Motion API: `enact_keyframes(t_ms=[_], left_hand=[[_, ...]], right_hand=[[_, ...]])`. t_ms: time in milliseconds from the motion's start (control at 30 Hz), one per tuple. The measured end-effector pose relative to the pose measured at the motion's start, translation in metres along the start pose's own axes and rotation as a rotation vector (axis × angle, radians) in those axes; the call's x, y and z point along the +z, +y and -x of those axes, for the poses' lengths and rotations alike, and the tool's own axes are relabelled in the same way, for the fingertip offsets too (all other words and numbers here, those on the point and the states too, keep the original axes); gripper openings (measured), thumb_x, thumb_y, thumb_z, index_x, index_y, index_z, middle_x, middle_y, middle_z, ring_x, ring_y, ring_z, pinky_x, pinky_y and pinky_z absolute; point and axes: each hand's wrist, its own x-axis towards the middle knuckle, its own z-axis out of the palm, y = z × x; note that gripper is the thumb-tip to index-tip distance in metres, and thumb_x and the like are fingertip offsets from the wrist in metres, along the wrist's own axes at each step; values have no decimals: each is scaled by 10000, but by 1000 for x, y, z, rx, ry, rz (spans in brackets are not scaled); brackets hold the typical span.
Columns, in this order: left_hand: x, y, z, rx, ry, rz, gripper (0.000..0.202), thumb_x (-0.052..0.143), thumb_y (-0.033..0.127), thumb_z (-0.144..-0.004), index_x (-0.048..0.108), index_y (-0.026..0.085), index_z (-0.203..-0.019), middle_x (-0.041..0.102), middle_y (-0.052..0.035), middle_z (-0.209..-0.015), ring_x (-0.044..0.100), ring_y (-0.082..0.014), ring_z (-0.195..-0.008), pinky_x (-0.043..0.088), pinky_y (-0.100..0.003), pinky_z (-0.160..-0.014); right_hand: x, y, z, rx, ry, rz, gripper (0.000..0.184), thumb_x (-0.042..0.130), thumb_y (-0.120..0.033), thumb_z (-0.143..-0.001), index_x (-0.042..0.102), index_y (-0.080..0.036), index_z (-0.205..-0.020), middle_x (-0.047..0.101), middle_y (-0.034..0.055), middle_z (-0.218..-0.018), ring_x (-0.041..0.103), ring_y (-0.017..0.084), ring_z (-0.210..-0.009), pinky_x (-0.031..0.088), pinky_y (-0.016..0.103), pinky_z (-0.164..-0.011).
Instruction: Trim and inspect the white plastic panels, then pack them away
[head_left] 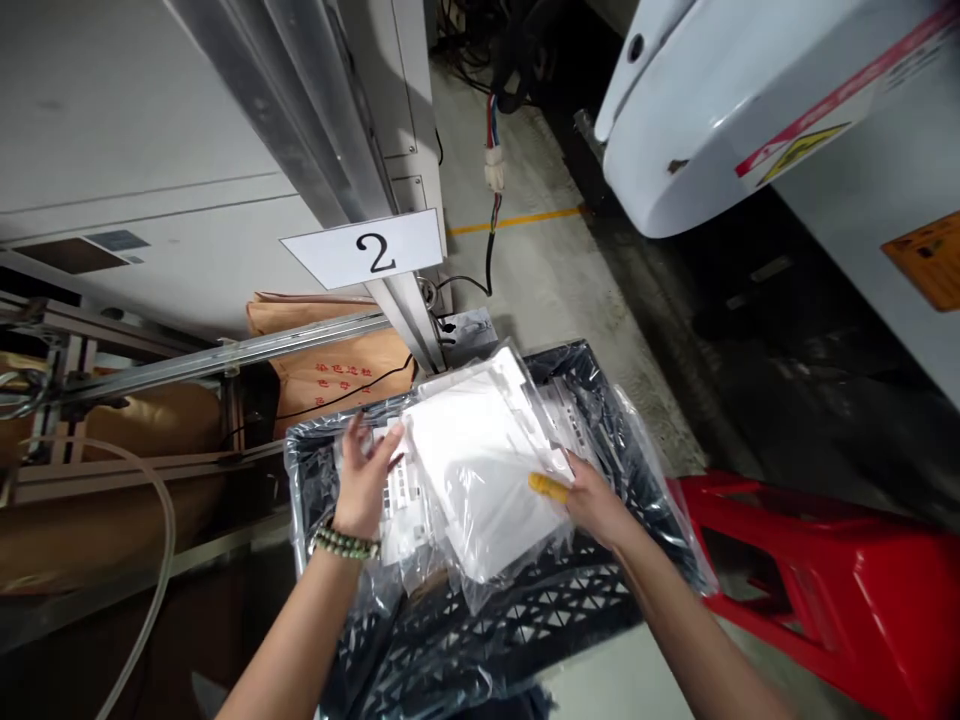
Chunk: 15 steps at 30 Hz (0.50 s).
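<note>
A white flat plastic part (480,460) wrapped in a clear bag is held over a black lattice crate (525,630) lined with clear plastic film. My right hand (589,500) grips the part's right edge, with a yellow cover on the thumb. My left hand (364,480), wearing a bead bracelet, has its fingers spread against the part's left edge. More white parts (397,495) lie in the crate under it.
A sign with the number 2 (367,250) hangs on a metal post. Brown paper sacks (330,370) stand behind the crate. A red plastic stool (825,590) lies at the right. A white machine housing (750,90) looms above right. A clear hose (150,590) curves at left.
</note>
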Motion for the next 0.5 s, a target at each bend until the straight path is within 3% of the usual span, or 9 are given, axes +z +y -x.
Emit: enact_keyframes(t_ms=[33, 100, 167, 233, 367, 500], left_hand=[[4, -2, 13, -67, -29, 39, 842, 672, 560, -870, 228, 299, -1536, 416, -162, -1564, 547, -250, -1305, 567, -334, -895], [15, -7, 42, -185, -147, 100, 756, 692, 539, -864, 382, 208, -1469, 615, -200, -1377, 667, -286, -1140, 599, -393, -846], [25, -14, 67, -205, -214, 187, 660, 740, 464, -851, 483, 215, -1406, 679, -157, -1313, 682, -288, -1131, 584, -414, -928], [31, -20, 81, -200, -194, 313, 639, 764, 411, -843, 500, 245, -1401, 692, -106, -1315, 654, -281, -1205, 540, -408, -1033], [26, -27, 80, -200, -87, 405, 811, 821, 456, -758, 440, 282, -1453, 707, -54, -1301, 595, -281, -1305, 503, -387, -1099], [17, -29, 72, -194, -42, 311, 797, 826, 545, -695, 520, 277, -1380, 719, -48, -1278, 578, -296, -1329, 516, -396, -1093]], right_hand=[[3, 4, 5, 1, 28, 1, 659, 724, -474, -831, 560, -181, -1398, 653, 125, -1394, 614, 317, -1292, 488, 497, -1097], [13, 9, 23, -1, 82, 21, 677, 741, -457, -822, 542, -189, -1411, 617, 131, -1439, 560, 312, -1357, 424, 504, -1157], [24, 14, 47, -9, 103, 49, 667, 720, -431, -843, 526, -186, -1432, 591, 144, -1468, 524, 312, -1395, 391, 511, -1184], [34, 21, 72, -13, 109, 67, 635, 662, -408, -887, 509, -178, -1459, 578, 159, -1479, 519, 315, -1400, 403, 521, -1177], [43, 31, 106, -88, 197, 135, 535, 524, -325, -979, 482, -192, -1495, 562, 152, -1497, 526, 298, -1397, 450, 491, -1153], [48, 15, 116, -223, 264, 257, 474, 431, -226, -1009, 492, -240, -1479, 605, 114, -1452, 577, 273, -1349, 512, 435, -1104]])
